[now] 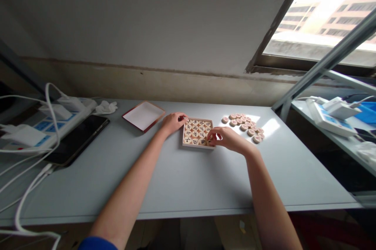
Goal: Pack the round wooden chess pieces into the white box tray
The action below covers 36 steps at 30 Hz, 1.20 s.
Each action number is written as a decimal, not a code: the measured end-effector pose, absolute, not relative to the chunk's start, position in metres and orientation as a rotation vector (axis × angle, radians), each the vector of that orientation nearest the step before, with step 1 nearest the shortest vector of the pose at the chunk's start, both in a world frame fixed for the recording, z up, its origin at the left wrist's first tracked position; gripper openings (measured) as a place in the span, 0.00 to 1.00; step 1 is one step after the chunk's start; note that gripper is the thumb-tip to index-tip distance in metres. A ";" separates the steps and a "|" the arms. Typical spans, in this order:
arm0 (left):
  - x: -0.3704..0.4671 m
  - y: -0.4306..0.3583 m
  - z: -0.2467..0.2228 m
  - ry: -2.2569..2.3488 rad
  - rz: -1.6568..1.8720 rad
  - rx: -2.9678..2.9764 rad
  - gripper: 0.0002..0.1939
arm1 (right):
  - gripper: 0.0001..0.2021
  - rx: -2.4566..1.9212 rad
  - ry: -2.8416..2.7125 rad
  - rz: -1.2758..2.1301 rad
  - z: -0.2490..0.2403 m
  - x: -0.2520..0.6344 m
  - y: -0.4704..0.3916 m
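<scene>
Grey tabletop, frame centre: the left hand curls at the xiangqi box, the right hand over its lower-right piece; grips I cannot tell. Uneven pressure could tip that piece.

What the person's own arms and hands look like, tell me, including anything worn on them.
The left hand and right hand are ungloved, with no watch or bracelet visible at either wrist. A blue sleeve edge shows on the left arm; the right arm is bare as far as the view shows.
</scene>
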<state>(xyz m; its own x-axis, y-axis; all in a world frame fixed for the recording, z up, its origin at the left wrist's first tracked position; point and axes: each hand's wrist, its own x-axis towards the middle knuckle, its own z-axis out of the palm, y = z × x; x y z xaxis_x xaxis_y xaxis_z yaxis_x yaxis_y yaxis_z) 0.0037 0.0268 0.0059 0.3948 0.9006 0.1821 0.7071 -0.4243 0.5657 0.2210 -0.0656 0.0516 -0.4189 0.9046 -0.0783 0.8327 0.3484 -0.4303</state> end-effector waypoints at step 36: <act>0.003 0.028 0.005 1.373 0.681 2.265 0.13 | 0.10 -1.326 -2.462 0.278 0.028 0.174 -0.063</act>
